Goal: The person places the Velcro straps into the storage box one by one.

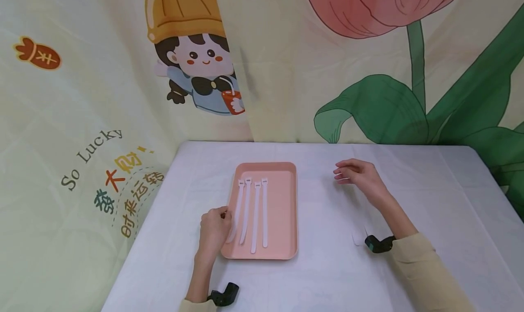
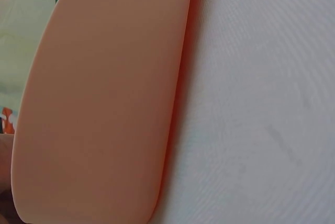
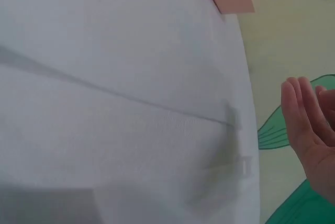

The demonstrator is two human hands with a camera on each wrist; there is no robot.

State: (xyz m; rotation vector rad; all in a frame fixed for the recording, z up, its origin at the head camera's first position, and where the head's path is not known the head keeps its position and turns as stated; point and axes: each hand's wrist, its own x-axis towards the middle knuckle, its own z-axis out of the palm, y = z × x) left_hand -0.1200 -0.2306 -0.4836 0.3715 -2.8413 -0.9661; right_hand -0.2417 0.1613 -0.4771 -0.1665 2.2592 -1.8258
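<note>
While the left hand [image 1: 214, 229] grips the tray [image 1: 283, 212], seemingly steadying it, the relaxed, empty right hand [image 1: 364, 178] likely needs a cable tie [image 1: 265, 216].

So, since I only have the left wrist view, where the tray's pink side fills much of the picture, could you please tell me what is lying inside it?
Observer: Four white straps lie lengthwise in the pink tray, mostly towards its left side.
Operator: Thank you; and where is the right hand, please?
Observer: The right hand is over the white-covered table, to the right of the tray and apart from it.
Operator: Could you also say where the left hand is along the tray?
Observer: The left hand is at its left edge, nearer the wearer's end than the far end.
</note>
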